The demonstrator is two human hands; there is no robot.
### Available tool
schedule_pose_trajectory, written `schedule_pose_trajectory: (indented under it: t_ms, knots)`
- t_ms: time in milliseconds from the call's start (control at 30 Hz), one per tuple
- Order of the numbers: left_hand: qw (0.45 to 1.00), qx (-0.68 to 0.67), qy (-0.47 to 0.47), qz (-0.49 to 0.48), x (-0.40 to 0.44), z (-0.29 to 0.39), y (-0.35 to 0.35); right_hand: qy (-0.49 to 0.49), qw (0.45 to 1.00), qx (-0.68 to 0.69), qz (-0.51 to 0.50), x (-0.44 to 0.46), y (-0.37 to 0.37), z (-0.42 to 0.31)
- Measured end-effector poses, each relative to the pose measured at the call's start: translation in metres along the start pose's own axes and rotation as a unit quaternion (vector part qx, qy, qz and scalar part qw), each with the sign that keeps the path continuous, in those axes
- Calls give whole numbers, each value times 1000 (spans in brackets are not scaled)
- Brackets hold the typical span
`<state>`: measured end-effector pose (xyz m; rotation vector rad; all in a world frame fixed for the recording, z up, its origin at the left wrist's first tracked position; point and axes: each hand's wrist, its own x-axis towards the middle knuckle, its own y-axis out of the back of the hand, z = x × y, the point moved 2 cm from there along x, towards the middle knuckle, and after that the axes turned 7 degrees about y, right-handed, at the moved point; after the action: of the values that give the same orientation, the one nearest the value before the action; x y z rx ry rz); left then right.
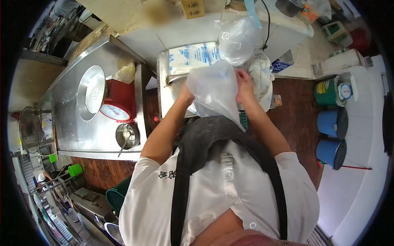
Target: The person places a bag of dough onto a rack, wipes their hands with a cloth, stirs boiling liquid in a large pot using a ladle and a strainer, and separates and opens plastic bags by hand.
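A large translucent plastic bag [215, 88] is spread between my two hands, in front of the black apron. My left hand [187, 95] holds the bag's left side, its fingers mostly hidden behind the film. At the opposite edge, my right hand [243, 83] has its fingers curled in and pinches the plastic. Beyond the bag, a white packet with blue print [193, 57] lies on a white work surface [165, 96]. Another bulging clear plastic bag [238, 43] stands beside the packet. A crumpled whitish cloth [261, 74] rests just right of my right hand.
On the left, a steel table [67, 123] bears a red scale [123, 96], a round metal pan [91, 92] and a small metal pot with a spoon [127, 136]. Blue buckets [331, 153] and a green bucket [326, 91] line the right wall. A black cable [269, 24] hangs behind.
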<state>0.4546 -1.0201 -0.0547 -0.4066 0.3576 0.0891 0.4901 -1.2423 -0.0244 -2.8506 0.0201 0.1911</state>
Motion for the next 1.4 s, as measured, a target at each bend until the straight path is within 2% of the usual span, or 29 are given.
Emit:
schedule_pose_trajectory:
  t_ms: [100,133,200,233,300,333,367,400,433,467,500,567,633,700,733,833,933,967,1067,1100,1133,1200,1333,1400]
  knots:
    - [950,289,77,84,0,-44,21,71,994,-87,-9,5,18,42]
    - [942,310,77,101,2,-55,26,97,981,-169,-19,6,26,59]
    - [923,351,77,136,9,-79,36,148,932,-328,-38,10,43,105]
    - [923,357,49,135,23,-102,51,201,856,-473,-50,18,58,138]
    - [921,365,-7,138,56,-141,86,143,871,-468,-42,35,68,131]
    - [923,352,10,156,37,-118,80,112,878,-463,-39,37,69,127]
    - [924,340,26,174,3,-67,58,82,895,-437,-33,36,66,112]
    - [925,327,41,190,-14,-35,46,53,910,-410,-26,34,58,76]
    - [924,327,12,199,-14,-32,60,22,924,-382,-18,28,50,37]
    - [921,327,-13,209,-16,-32,74,85,941,-326,-27,18,39,1]
    - [934,285,-54,207,-36,-4,59,145,952,-268,-36,3,24,-37]
    - [946,260,-102,165,-69,46,30,202,944,-228,-124,-39,-24,-116]
    - [968,195,-118,109,-94,85,5,347,856,-310,-225,-70,-63,-157]
    - [987,97,-115,58,-112,109,-9,430,802,-335,-245,-86,-95,-153]
    - [986,79,-145,29,-123,122,-17,470,771,-346,-255,-90,-104,-153]
    - [972,57,-220,-63,-147,151,-30,394,744,-379,-384,-84,-108,-143]
    - [983,85,-153,-57,-160,158,-39,341,797,-375,-329,-82,-99,-143]
    - [986,79,-147,-9,-157,152,-40,355,797,-375,-313,-82,-99,-145]
    - [984,89,-144,56,-141,126,-18,399,803,-352,-269,-85,-105,-152]
    - [969,131,-185,101,-144,131,-24,412,809,-332,-257,-91,-110,-155]
    - [965,138,-200,100,-144,132,-25,424,814,-311,-245,-94,-112,-157]
    - [956,151,-230,100,-144,133,-27,378,823,-330,-267,-86,-106,-150]
    - [960,194,-181,94,-146,137,-27,305,854,-328,-266,-79,-99,-153]
    - [965,176,-171,97,-151,143,-38,360,836,-333,-245,-80,-99,-153]
